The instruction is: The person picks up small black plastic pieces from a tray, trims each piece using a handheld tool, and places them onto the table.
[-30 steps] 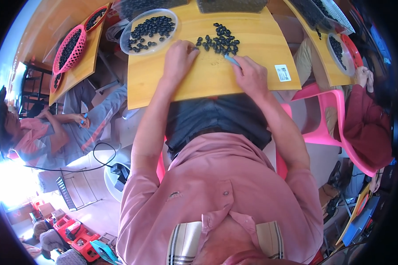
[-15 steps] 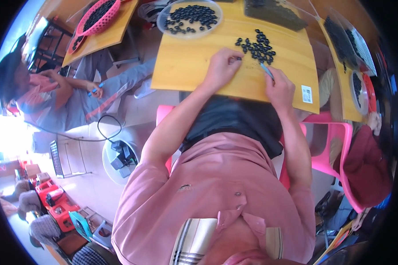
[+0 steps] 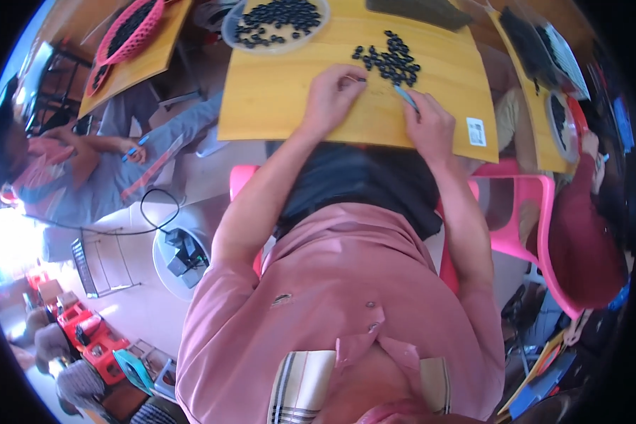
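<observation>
My left hand (image 3: 334,97) rests over the yellow wooden table (image 3: 275,99), thumb and forefinger pinching one small black bead-like piece (image 3: 361,80). In my right hand (image 3: 431,120) is a slim light-blue pen-like tool (image 3: 407,99), its tip pointing toward the far left. That tip lies close to the near edge of a loose pile of shiny black bead-like pieces (image 3: 396,67). My hands are apart, with a strip of bare wood between them. Beyond my left hand, a clear round plastic tub (image 3: 279,48) holds many more black pieces.
A dark-filled box (image 3: 420,10) stands at the table's far edge; a white label (image 3: 476,131) is near its right corner. On the left, a seated co-worker's hand (image 3: 136,150) holds a blue tool below a pink basket (image 3: 148,34). A pink chair (image 3: 545,212) is at right.
The whole view has shifted, so the table appears higher and further left. My hands keep nearly the same places beside the pile. At far right, a co-worker's maroon-sleeved arm has reached up toward their table.
</observation>
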Tool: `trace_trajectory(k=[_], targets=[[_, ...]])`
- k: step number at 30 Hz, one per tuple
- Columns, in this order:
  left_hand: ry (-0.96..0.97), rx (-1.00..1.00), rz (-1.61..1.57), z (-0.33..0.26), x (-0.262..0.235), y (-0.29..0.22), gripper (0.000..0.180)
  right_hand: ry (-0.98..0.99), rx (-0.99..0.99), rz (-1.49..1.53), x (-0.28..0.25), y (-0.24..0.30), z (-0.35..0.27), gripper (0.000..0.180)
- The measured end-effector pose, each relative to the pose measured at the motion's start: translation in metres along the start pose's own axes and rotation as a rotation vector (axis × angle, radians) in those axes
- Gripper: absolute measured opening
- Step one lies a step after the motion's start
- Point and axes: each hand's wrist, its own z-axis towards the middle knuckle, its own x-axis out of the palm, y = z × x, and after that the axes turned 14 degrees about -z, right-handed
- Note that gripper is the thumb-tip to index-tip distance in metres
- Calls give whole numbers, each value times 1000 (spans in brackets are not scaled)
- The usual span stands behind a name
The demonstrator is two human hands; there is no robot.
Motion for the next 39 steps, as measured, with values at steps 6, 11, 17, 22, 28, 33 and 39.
trace_trajectory(k=[6, 11, 17, 22, 28, 33, 39], targets=[[-60, -80, -128, 1, 2, 0, 18, -11, -5, -20, -1, 5, 2, 13], [-4, -78, 40, -1, 4, -4, 23, -22, -48, -32, -1, 11, 2, 12], [-4, -45, 26, -8, 14, -3, 28, -78, -131, -89, -1, 15, 0, 14], [21, -58, 48, -8, 17, -3, 30, -63, -156, -106, -1, 14, 0, 13], [35, -61, 12, -8, 17, -2, 31, -50, -189, -129, 2, 13, -1, 11], [55, -56, 43, -8, 16, -5, 33, -60, -205, -148, 2, 13, -1, 10], [61, -83, 26, -8, 17, -4, 34, -68, -222, -152, 3, 13, -1, 11]])
